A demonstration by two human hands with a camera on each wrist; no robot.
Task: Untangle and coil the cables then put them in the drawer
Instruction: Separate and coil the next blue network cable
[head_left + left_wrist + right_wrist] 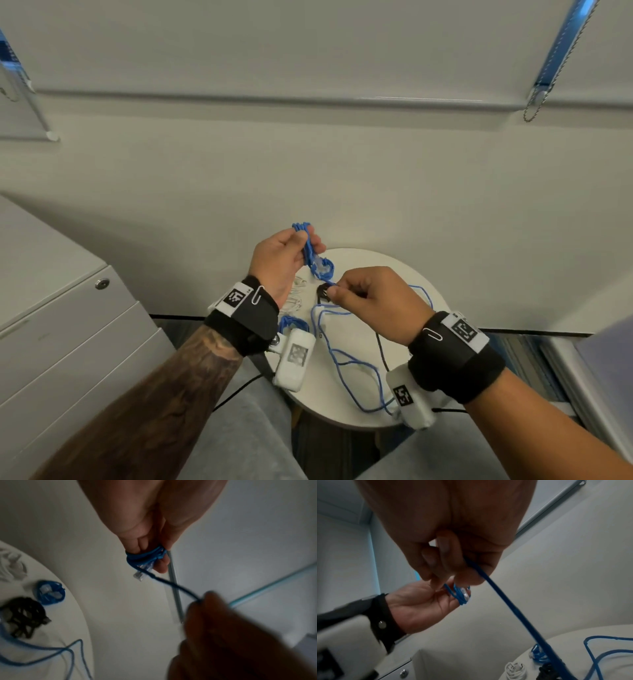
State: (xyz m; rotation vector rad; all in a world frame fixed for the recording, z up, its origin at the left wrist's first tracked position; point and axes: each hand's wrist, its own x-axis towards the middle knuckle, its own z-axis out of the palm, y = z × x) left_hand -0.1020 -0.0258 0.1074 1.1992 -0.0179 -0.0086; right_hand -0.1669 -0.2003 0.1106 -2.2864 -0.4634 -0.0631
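My left hand clenches a blue coil wound round its fingers, clear plug poking out below. My right hand pinches the same blue cable between thumb and fingertips, just beside the coil; a short taut run joins the two hands. Both are held up above the table, not touching it.

From the right hand the cable drops in loose loops across the round white tabletop, some reaching its near edge. Also lying there: a small finished blue coil, a black bundle next to it, and a white cable near the far-left edge. A thin black lead crosses the top too.

The table stands against a plain white wall. To the left, a grey drawer cabinet with a round lock, its drawers closed. Window blinds with a bead chain above. Grey trousers at the bottom.
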